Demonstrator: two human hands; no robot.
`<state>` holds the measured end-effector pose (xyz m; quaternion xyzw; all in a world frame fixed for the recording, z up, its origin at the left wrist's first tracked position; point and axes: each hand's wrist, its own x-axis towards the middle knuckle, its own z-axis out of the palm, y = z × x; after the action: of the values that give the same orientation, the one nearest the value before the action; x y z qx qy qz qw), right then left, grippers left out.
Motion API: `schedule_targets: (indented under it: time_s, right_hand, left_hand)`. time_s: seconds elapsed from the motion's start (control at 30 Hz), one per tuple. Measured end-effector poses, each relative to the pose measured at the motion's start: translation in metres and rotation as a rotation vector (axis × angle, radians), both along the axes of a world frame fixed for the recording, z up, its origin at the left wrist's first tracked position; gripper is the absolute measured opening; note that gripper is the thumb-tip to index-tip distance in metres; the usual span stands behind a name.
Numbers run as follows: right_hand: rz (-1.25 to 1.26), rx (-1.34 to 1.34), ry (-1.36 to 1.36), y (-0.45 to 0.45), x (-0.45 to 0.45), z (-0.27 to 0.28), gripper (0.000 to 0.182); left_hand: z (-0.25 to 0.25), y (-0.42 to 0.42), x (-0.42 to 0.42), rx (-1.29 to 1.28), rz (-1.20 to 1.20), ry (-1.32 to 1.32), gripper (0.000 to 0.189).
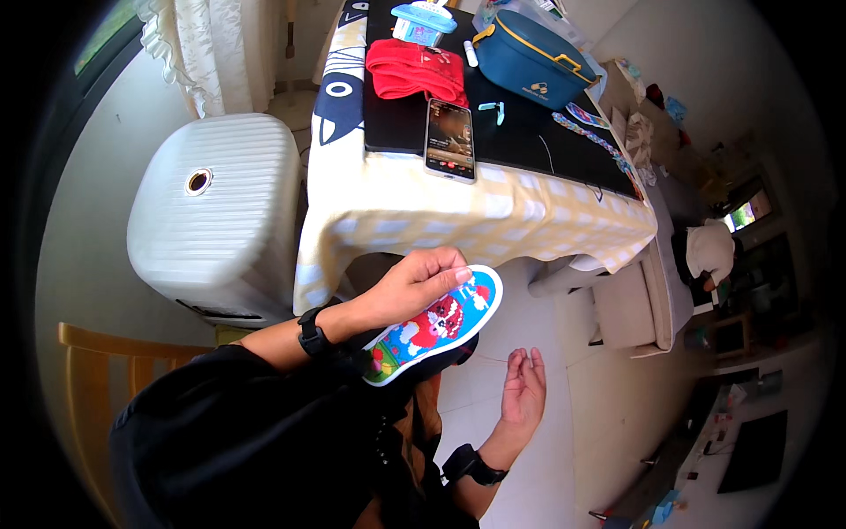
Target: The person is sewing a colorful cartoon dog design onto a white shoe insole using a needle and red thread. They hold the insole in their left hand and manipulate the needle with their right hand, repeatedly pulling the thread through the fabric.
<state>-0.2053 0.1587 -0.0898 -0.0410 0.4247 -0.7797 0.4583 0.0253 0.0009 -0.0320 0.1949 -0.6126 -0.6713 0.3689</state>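
Note:
My left hand grips the upper edge of a cross-stitched insole, thumb on its patterned face. The insole has a white rim and a blue ground with red, white and green figures, and it is tilted above my lap. To its right, my right hand is raised over the floor with the fingertips pinched together. A thin reddish thread runs from near the insole to those fingertips. Whether a needle is between them is too small to tell.
Before me stands a table with a checked tablecloth. On it are a smartphone, a red folded cloth, light-blue thread snips, a blue medicine box and a braided thread bundle. A white ribbed appliance stands left; another person sits far right.

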Motion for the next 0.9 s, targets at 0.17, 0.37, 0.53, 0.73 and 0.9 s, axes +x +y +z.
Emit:
schedule_targets:
  time_s: [0.17, 0.37, 0.53, 0.73, 0.9]
  right_hand:
    - [-0.018, 0.041, 0.039, -0.002, 0.011, -0.008, 0.026]
    - [-0.101, -0.046, 0.005, -0.001, 0.000, -0.013, 0.019]
    - [0.084, -0.414, -0.347, 0.010, -0.016, -0.010, 0.010]
    - [-0.106, -0.706, -0.698, 0.032, -0.061, 0.014, 0.011]
    - [-0.809, 0.080, 0.781, 0.019, -0.059, 0.014, 0.014]
  left_hand:
    - [0.000, -0.003, 0.004, 0.084, 0.049, -0.013, 0.027]
    - [0.006, -0.005, 0.004, 0.105, 0.046, 0.020, 0.026]
    - [0.010, -0.004, 0.005, 0.120, 0.048, 0.050, 0.026]
    - [0.014, -0.003, 0.009, 0.072, 0.010, 0.074, 0.025]
    - [0.020, 0.009, 0.005, -0.190, -0.100, 0.054, 0.024]
